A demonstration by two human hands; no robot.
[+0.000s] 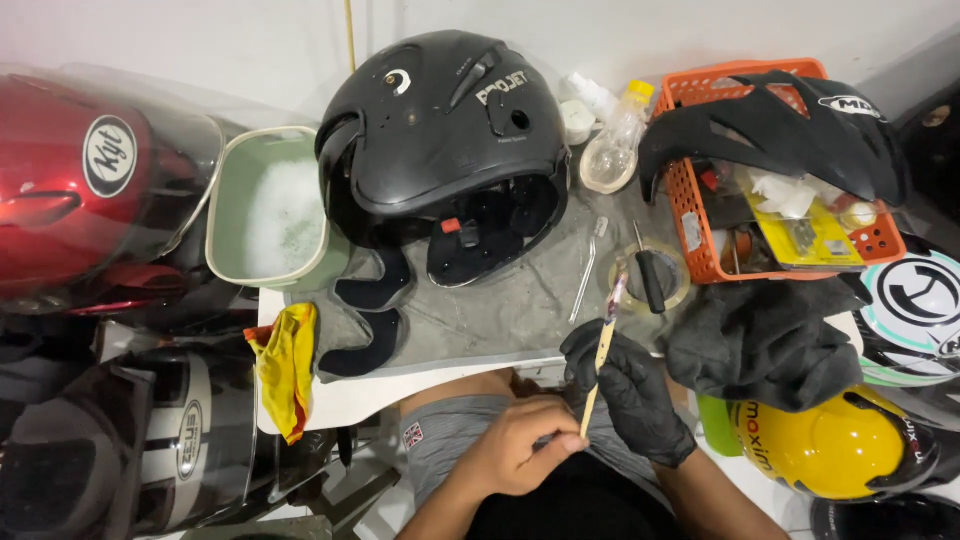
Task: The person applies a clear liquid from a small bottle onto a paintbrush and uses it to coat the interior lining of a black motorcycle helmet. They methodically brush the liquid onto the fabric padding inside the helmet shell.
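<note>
Black helmet (440,150) at 12 o'clock on counter (500,310), dominates view. Red helmet (90,180) at 9, yellow helmet (820,445) at 4, orange basket (690,230) at 2, soapy green tub (275,205) at 10. Centre low: gloved right hand (625,385) wrapped around thin stick (602,360), bare left hand (520,450) pinching lower end. Tip maybe wet, blurred. Best: steady two-point grip, tip clear of gear. White wall behind.

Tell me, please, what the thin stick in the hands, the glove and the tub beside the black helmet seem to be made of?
The stick looks like pale bare wood or bamboo: matte, straw-coloured, with a stained tip. The glove on the right hand looks like thin black rubber or nitrile: it creases and has a slight sheen. The tub looks like smooth pale-green plastic with rounded corners; it holds white foam.
</note>
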